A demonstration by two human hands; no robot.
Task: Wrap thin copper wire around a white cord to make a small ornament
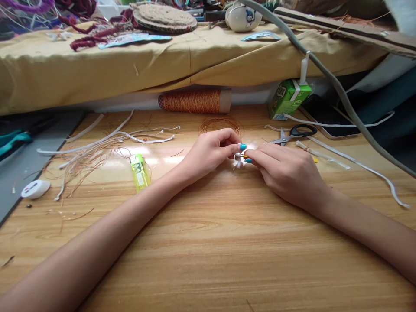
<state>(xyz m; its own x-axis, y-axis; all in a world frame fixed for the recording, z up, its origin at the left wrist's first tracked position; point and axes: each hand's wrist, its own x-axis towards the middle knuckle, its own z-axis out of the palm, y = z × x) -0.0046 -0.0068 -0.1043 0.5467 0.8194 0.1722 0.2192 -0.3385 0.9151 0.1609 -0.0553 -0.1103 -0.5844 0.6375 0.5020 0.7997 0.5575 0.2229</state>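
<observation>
Two hands, left hand and right hand, fingertips pinched on small white piece; green lighter near

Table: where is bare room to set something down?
Bare: the table between both forearms, and between the lighter and the left hand. Crowded: white strips left of the lighter, scissors beyond the right hand. Both pinch a small white piece.

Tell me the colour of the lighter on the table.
Lighter: translucent yellow-green, best in the head view.

Head-worn, facing forward-down (close in).
</observation>
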